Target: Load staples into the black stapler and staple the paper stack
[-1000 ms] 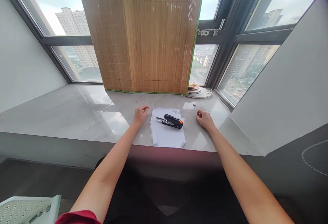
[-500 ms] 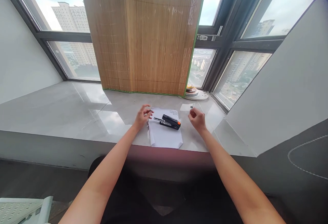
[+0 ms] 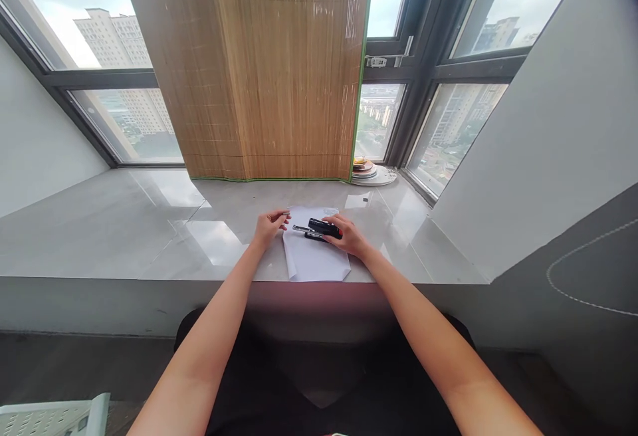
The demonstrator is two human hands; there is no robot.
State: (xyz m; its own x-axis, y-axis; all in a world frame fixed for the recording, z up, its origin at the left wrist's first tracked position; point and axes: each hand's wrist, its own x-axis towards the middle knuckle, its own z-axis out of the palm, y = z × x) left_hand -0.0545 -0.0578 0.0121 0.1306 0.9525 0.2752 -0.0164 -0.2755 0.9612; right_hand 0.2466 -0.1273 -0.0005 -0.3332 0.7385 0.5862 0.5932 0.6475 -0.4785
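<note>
A black stapler (image 3: 317, 228) lies opened up on white sheets of paper (image 3: 315, 260), its silver magazine pointing left. My right hand (image 3: 350, 236) has its fingers and thumb closed around the stapler's right end, covering most of the orange part. Left of the papers, my left hand (image 3: 270, 227) pinches a small strip of staples (image 3: 286, 213) between thumb and fingertips; it is too small to see in detail. Another small dark piece (image 3: 365, 199) rests on the sill beyond my right hand.
The papers lie on a glossy grey tiled sill (image 3: 219, 243) with a front edge close to me. A bamboo blind (image 3: 279, 90) hangs behind it. Stacked plates (image 3: 371, 173) stand in the far right corner. A pale chair (image 3: 54, 416) is at lower left.
My right hand has let go of a small dark piece on the sill and moved left onto the stapler. My left hand stays near the papers' left edge. The view has shifted slightly.
</note>
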